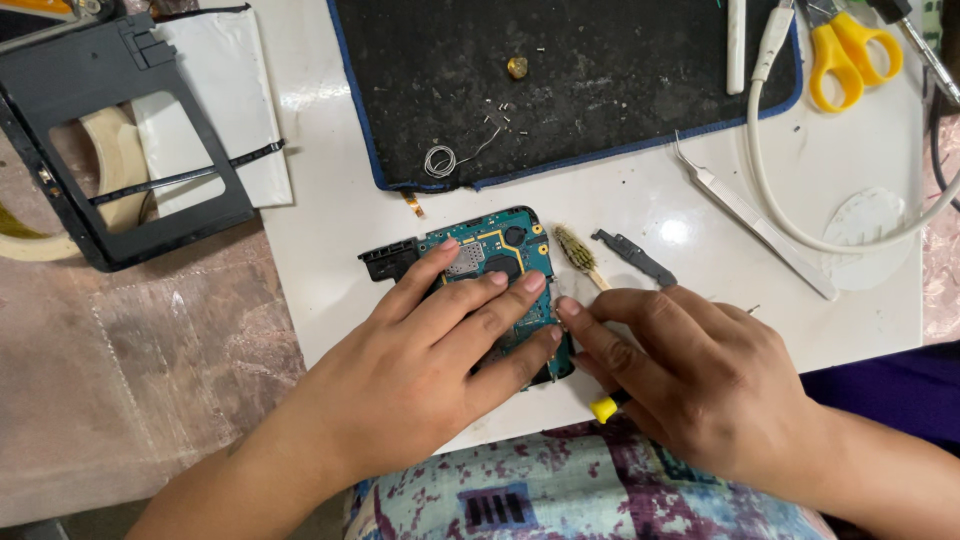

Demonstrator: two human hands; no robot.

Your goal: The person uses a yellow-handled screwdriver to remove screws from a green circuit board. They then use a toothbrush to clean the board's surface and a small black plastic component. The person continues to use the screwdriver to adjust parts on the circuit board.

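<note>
Left hand (440,350) lies flat, fingers spread, pressing the teal circuit board (497,250) onto the white table (330,240), scene centre. Right hand (690,375) is closed around a yellow-tipped tool (604,407) at the board's right edge. Board looks thin, rigid, fragile: best held by the edges, off components. No packages or labels seen; dark mat (600,70) far, yellow scissors (850,50) far right.

You have one view, from the camera on your head, looking steeply down and close at the white board (620,210) before you. Your lap fills its bottom edge, the dark mat (600,90) its top. No second view overlaps it.
</note>
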